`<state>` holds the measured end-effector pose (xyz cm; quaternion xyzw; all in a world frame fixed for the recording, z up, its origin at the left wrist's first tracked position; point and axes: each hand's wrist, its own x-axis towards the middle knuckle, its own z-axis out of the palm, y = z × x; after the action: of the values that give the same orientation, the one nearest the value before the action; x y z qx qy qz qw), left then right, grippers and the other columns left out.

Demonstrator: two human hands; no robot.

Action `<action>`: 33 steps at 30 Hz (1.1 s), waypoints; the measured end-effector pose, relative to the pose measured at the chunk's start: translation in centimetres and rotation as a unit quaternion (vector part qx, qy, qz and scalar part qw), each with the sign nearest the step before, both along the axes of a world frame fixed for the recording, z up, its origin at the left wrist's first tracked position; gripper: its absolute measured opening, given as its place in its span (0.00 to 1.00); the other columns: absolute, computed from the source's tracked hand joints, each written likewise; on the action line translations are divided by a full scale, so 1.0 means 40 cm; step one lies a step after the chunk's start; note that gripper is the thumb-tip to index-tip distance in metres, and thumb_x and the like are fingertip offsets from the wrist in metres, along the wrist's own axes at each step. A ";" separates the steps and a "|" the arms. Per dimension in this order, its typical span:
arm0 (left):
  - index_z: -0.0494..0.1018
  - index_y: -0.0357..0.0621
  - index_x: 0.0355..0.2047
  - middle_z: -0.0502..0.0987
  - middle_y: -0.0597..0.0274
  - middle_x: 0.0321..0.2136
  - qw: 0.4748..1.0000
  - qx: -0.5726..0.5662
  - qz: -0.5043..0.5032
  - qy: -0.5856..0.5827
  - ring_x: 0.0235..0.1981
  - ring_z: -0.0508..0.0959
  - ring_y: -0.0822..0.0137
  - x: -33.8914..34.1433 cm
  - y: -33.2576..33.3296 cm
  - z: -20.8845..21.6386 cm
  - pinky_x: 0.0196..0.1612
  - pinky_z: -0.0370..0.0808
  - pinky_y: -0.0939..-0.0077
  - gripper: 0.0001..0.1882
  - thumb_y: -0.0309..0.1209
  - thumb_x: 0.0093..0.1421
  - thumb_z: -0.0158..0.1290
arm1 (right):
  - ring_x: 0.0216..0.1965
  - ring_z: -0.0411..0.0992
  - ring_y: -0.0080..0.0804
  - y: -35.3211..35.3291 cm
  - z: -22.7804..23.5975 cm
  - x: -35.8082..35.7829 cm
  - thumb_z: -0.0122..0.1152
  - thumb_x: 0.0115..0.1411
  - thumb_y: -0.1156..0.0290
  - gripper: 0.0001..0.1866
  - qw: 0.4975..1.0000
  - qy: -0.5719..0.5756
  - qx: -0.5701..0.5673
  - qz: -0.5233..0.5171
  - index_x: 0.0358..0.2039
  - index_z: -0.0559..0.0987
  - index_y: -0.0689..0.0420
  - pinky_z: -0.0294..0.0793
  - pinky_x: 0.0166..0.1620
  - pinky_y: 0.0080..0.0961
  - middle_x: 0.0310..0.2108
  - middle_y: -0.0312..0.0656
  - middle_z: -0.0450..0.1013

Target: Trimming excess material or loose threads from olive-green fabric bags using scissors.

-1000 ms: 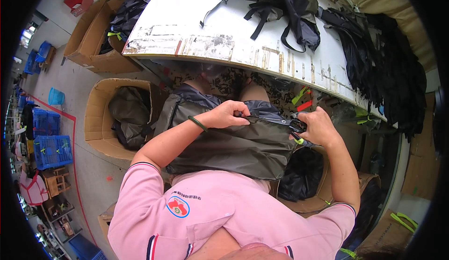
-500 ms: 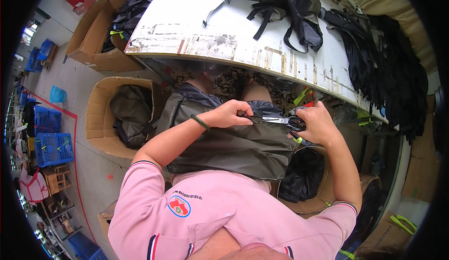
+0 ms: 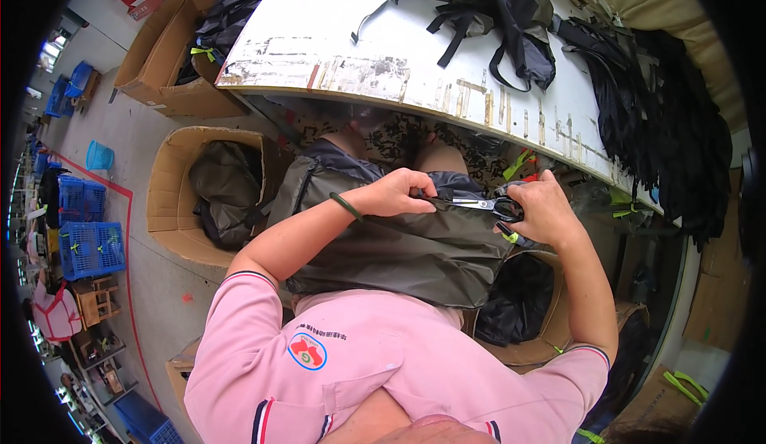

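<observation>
"White bench (image 3: 319, 25) ahead; where's the olive fabric (image 3: 391, 256)?"
"Across the lap (image 3: 437, 159), before the bench's near edge; left hand (image 3: 391, 195) pinches its far edge, right hand (image 3: 545, 211) grips scissors (image 3: 476, 204) (blades pointing left)"

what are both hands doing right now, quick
Left hand: closed, pinching the dark cloth at its far edge.
Right hand: closed, holding scissors.

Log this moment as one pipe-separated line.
left hand: pinching at edge of olive fabric on lap | right hand: holding scissors, blades toward left hand | ahead: white table | left side: open cardboard box
</observation>
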<state>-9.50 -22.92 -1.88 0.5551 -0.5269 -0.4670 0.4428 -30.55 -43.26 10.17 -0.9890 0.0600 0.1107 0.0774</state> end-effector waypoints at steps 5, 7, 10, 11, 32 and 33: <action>0.75 0.35 0.34 0.73 0.66 0.24 1.000 -0.016 0.002 -0.015 0.27 0.68 0.75 0.001 -0.003 0.001 0.30 0.67 0.78 0.13 0.32 0.53 0.62 | 0.25 0.72 0.43 0.008 -0.002 0.022 0.74 0.39 0.48 0.24 1.000 -0.008 0.015 0.008 0.22 0.75 0.56 0.61 0.39 0.34 0.16 0.42 0.72; 0.75 0.35 0.34 0.73 0.66 0.24 1.000 -0.006 0.001 -0.021 0.26 0.68 0.75 0.002 -0.003 0.001 0.30 0.67 0.78 0.13 0.32 0.53 0.62 | 0.25 0.72 0.43 0.006 0.000 0.024 0.73 0.40 0.48 0.24 1.000 0.010 0.014 0.004 0.22 0.75 0.56 0.61 0.40 0.34 0.16 0.42 0.71; 0.75 0.35 0.34 0.73 0.66 0.23 1.000 -0.022 0.005 -0.016 0.26 0.68 0.75 0.001 -0.003 -0.003 0.30 0.67 0.78 0.13 0.31 0.53 0.62 | 0.25 0.71 0.43 0.010 0.014 0.026 0.73 0.40 0.48 0.25 0.999 0.040 0.016 -0.006 0.22 0.75 0.56 0.61 0.40 0.34 0.15 0.42 0.71; 0.75 0.35 0.34 0.73 0.66 0.23 1.000 -0.022 0.006 -0.016 0.26 0.68 0.75 0.001 -0.003 -0.002 0.30 0.67 0.78 0.13 0.31 0.53 0.62 | 0.25 0.71 0.43 0.012 0.016 0.026 0.73 0.40 0.48 0.25 0.998 0.052 0.018 -0.013 0.23 0.75 0.56 0.61 0.41 0.34 0.15 0.42 0.71; 0.76 0.35 0.34 0.73 0.63 0.24 0.999 0.038 -0.004 -0.007 0.27 0.69 0.73 0.003 -0.004 0.002 0.31 0.68 0.76 0.13 0.32 0.53 0.61 | 0.26 0.72 0.45 0.040 0.016 0.047 0.72 0.43 0.52 0.20 0.999 0.045 0.014 -0.008 0.23 0.76 0.56 0.64 0.41 0.35 0.19 0.44 0.74; 0.76 0.36 0.34 0.73 0.63 0.24 1.000 0.026 -0.004 -0.013 0.27 0.68 0.73 0.004 -0.004 0.001 0.31 0.68 0.76 0.13 0.32 0.53 0.61 | 0.26 0.72 0.45 0.038 0.004 0.045 0.72 0.43 0.52 0.20 0.999 0.044 0.014 -0.005 0.23 0.76 0.56 0.64 0.41 0.35 0.19 0.44 0.74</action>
<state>-9.34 -23.07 -1.85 0.5701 -0.5228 -0.4751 0.4195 -28.74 -41.72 10.34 -0.9817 0.0671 0.1543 0.0896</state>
